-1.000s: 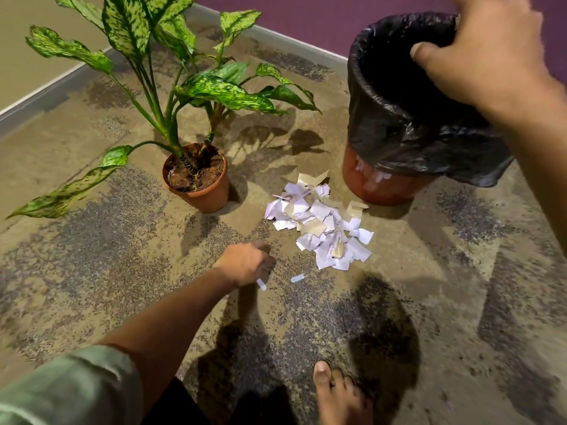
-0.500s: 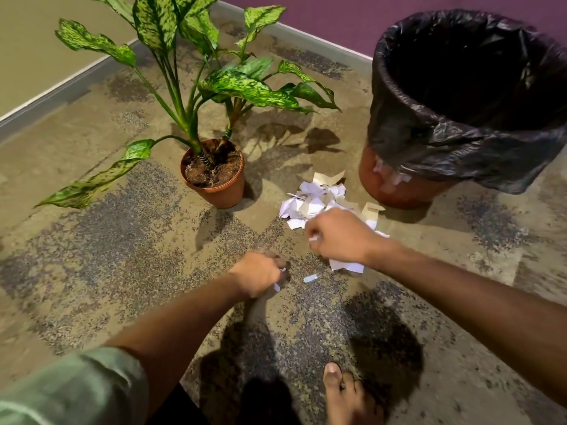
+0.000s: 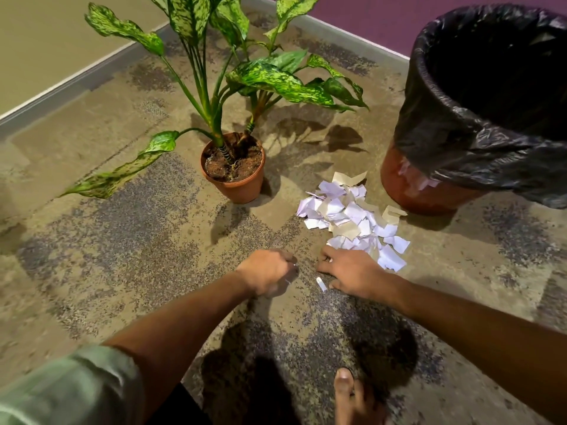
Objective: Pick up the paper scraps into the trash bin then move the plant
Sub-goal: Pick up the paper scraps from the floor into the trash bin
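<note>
A pile of white and beige paper scraps (image 3: 346,216) lies on the carpet between the potted plant (image 3: 236,182) and the trash bin (image 3: 408,191). The bin is reddish-brown with a black liner bag (image 3: 478,154) draped over its rim. My left hand (image 3: 267,276) is closed low over the carpet just left of the pile, with small white bits showing at its fingers. My right hand (image 3: 349,271) rests on the carpet at the pile's near edge, fingers spread. One loose scrap (image 3: 321,284) lies between the two hands, by the right thumb.
The plant's long speckled leaves (image 3: 270,78) spread wide over the floor, one drooping far left (image 3: 122,173). Walls with a skirting board (image 3: 76,84) close the corner behind. My bare foot (image 3: 352,397) stands at the bottom edge.
My right hand left the bin's rim, came down onto the pile, then slid toward me to the loose scrap. My left hand stayed closed at nearly the same spot.
</note>
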Tool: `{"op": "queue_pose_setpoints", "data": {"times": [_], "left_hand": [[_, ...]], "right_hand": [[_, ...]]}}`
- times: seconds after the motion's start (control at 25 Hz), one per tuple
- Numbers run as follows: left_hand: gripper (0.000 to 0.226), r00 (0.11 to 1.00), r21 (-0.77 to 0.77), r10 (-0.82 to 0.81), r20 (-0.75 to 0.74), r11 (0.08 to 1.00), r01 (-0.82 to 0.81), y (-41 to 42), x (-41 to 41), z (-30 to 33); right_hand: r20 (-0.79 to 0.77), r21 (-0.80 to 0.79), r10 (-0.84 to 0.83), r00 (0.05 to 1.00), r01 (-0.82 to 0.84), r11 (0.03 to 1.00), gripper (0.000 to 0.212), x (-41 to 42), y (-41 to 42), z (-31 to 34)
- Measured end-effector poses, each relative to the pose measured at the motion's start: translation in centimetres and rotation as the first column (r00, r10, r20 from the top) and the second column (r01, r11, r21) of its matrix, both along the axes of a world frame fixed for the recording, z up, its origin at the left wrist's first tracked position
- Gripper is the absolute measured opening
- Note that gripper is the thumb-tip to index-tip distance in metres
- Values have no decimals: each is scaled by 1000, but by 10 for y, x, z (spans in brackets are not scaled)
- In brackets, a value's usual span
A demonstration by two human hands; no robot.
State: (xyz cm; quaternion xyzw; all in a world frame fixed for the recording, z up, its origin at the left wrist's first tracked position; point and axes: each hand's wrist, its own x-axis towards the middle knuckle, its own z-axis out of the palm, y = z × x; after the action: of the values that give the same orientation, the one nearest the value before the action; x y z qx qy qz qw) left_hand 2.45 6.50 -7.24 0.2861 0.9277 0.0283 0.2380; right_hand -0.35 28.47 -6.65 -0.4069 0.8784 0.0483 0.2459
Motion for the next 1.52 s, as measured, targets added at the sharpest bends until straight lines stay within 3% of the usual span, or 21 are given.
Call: {"op": "queue_pose_setpoints", "data": {"times": [0.24,0.4,0.56,0.64,0.76,0.84,0.92,1.08,1.16,1.24,1.36,1.52], "left_hand": [[20,997,160,65,-34,985,-59,5,-2,11],[16,998,160,62,-31,986,-57,13,-2,13],[14,998,128,51,-21,991,-48,22,-4,16],[13,994,167,78,-73,984,-65,27,-12,23],[13,959,304,136,-250,951,-56,45,-29,52],[9,907,477,232,-351,878,-40,61,-36,77],[8,832,620,342,-437,785,2,83,-42,103],[7,704,833,550,-449,543,107,136,-58,171],[7,658,863,597,-458,478,167,158,-73,203],[5,652,874,620,-436,464,144,175,-92,228],[4,690,842,610,-390,540,-2,195,-122,248],[29,751,786,540,-380,616,-45,211,-137,256]], "right_hand": [[-40,-29,232,972,-233,972,36,10,9,-15],[9,-96,255,967,-253,963,22,17,1,-20],[55,-1,234,971,-234,972,20,19,-1,1],[55,-56,94,994,-91,994,17,9,2,18],[-201,-368,-103,974,23,929,12,-24,13,61],[-344,-571,-250,905,9,821,8,-46,27,106],[-430,-675,-391,814,-3,738,8,-60,43,156],[-434,-806,-650,624,54,590,16,-73,84,224],[-411,-830,-738,536,116,546,19,-80,106,241],[-395,-822,-788,472,200,533,21,-87,127,249],[-338,-806,-814,472,302,510,22,-91,151,248],[-197,-860,-870,451,347,375,25,-88,166,243]]}}
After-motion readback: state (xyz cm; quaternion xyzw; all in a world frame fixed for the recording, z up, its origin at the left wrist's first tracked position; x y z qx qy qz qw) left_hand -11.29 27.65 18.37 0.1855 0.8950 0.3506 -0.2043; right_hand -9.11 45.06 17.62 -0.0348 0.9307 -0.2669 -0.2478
